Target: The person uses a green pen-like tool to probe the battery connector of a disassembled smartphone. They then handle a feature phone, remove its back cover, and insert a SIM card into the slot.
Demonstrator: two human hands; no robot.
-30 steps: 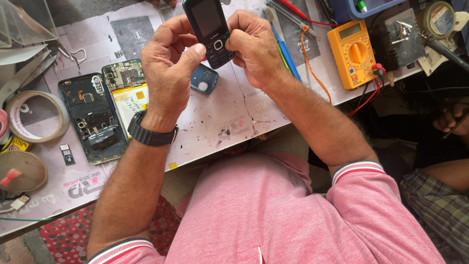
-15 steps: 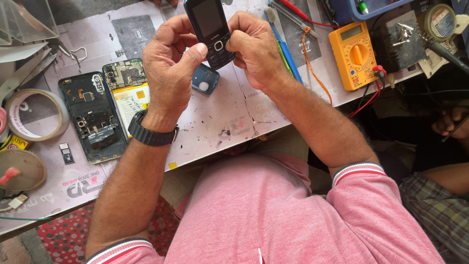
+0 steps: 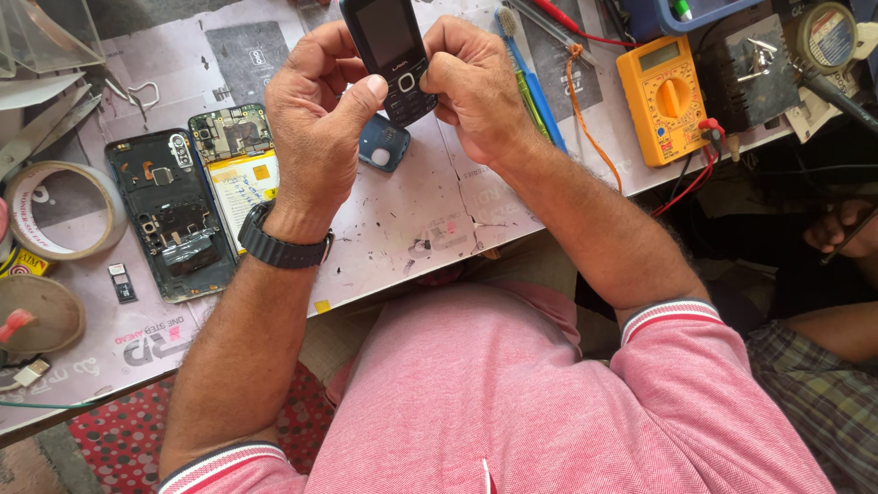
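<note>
Both of my hands hold a small black keypad phone (image 3: 389, 50) above the work table (image 3: 430, 210). My left hand (image 3: 315, 119) wraps its left side, thumb pressed on the keys. My right hand (image 3: 476, 87) grips the right side near the keypad. The phone's screen is dark. Under my hands lies a small blue phone part (image 3: 384, 146) on the table. A black watch sits on my left wrist.
An opened smartphone body (image 3: 169, 215) and its board with battery (image 3: 240, 165) lie at the left. Tape rolls (image 3: 59, 210) sit at the far left. An orange multimeter (image 3: 663, 96) with leads and a blue toothbrush (image 3: 530, 78) are at the right. Another person's arm (image 3: 837, 329) is at the right edge.
</note>
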